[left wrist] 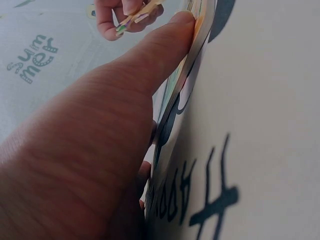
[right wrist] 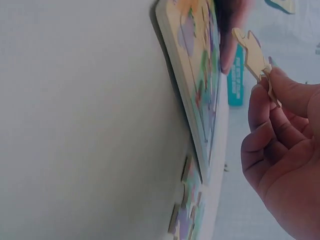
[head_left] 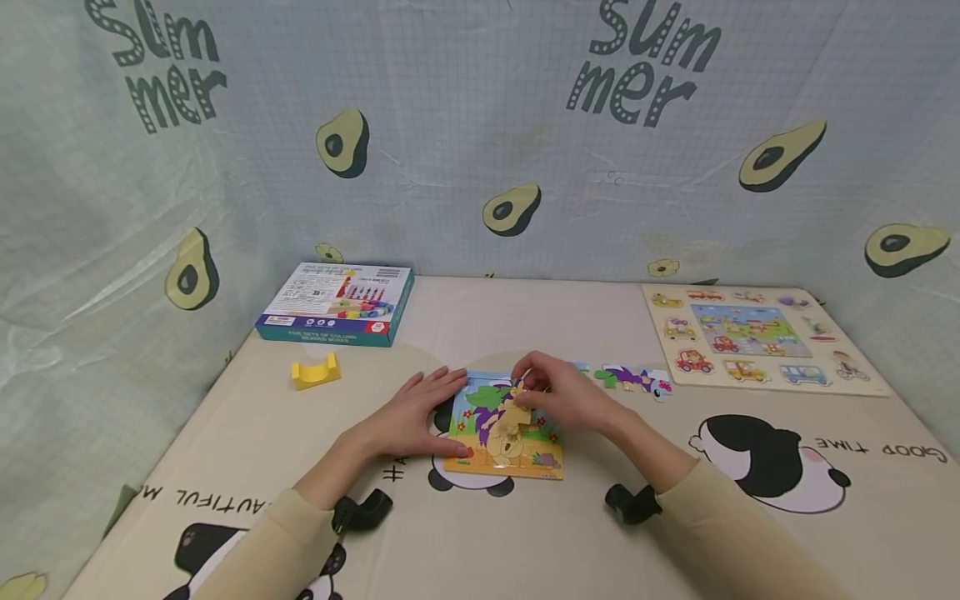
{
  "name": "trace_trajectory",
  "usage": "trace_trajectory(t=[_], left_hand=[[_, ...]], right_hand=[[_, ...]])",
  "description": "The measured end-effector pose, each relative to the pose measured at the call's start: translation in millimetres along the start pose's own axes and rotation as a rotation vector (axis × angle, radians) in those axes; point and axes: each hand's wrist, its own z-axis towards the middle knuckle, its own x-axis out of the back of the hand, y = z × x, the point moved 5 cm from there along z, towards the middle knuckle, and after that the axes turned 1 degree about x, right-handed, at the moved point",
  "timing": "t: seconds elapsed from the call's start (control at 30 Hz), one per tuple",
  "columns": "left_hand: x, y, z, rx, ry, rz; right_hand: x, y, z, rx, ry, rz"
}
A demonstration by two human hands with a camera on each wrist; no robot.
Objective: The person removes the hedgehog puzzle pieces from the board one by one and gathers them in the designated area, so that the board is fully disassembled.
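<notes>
A wooden jigsaw board (head_left: pixel 543 468) with a cartoon picture lies on the table in front of me. My left hand (head_left: pixel 408 422) rests at its left side, fingers spread straight towards the upper edge. Its thumb (left wrist: pixel 155 57) lies on the board's lower left border. Between thumb and fingers my right hand (head_left: pixel 567 397) pinches a thin wooden puzzle piece (right wrist: pixel 255 59), held above the board; in the right wrist view its bare wood side shows. Just right of the board, loose puzzle pieces (head_left: pixel 637 379) in purple, green and blue lie on the table, partly hidden by the right hand.
A flat teal-edged box (head_left: pixel 330 304) lies at the back left, with a yellow arched block (head_left: pixel 315 372) in front of it. At the back right is a larger wooden board with vehicle pictures (head_left: pixel 847 362). A curtain with avocado prints (head_left: pixel 427 167) hangs behind the table.
</notes>
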Motion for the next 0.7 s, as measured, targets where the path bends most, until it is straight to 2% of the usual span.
trace_trajectory(t=[0.3,0.7], left_hand=[[0.2,-1.0,0.0,-0.009,0.001,0.003],[-0.4,-0.8,1.0,-0.010,0.006,0.006]], right_hand=[[14,9,-5.7,0.060,0.013,0.013],[40,23,-18.2,0.022,0.044,-0.014]])
